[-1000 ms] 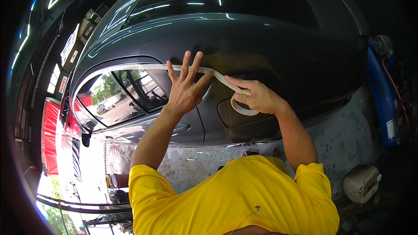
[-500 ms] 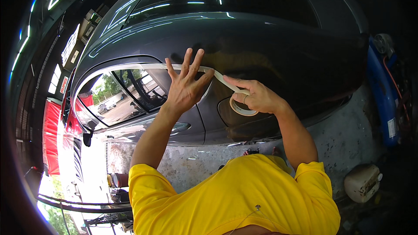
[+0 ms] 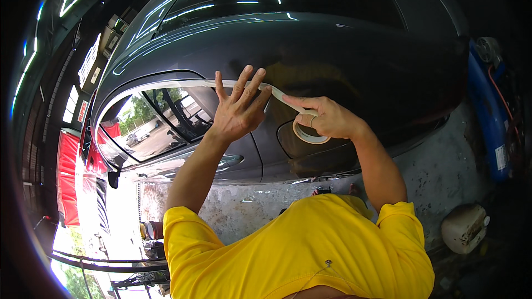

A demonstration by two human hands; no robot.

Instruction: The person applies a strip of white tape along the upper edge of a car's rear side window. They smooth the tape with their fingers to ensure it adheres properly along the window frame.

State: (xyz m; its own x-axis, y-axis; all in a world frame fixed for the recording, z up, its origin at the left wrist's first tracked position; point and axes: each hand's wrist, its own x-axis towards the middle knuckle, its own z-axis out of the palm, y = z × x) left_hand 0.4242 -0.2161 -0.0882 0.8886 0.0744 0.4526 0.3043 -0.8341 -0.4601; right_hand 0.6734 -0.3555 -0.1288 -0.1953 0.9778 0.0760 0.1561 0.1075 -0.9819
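A dark grey car (image 3: 354, 66) stands before me. A pale strip of masking tape (image 3: 166, 84) follows the upper edge of its side window (image 3: 155, 122), running behind my fingers toward the right. My left hand (image 3: 238, 112) lies with fingers spread on the body at the window's rear corner, over the tape. My right hand (image 3: 332, 119) grips the roll of masking tape (image 3: 311, 139), its index finger stretched along the strip near the left hand. Between the hands the strip slants down to the roll, which hangs in front of the car's rear side panel.
A side mirror (image 3: 113, 179) sticks out at the left. Beyond the car's right end stands a blue tank (image 3: 487, 122) with a hose. A stained plastic jug (image 3: 464, 229) rests on the concrete floor (image 3: 426, 160) at the lower right. Red fabric (image 3: 67, 177) hangs at far left.
My left hand has shifted slightly, its fingers closer to the window's rear corner and flatter on the tape. My right hand keeps hold of the roll, nearly in place.
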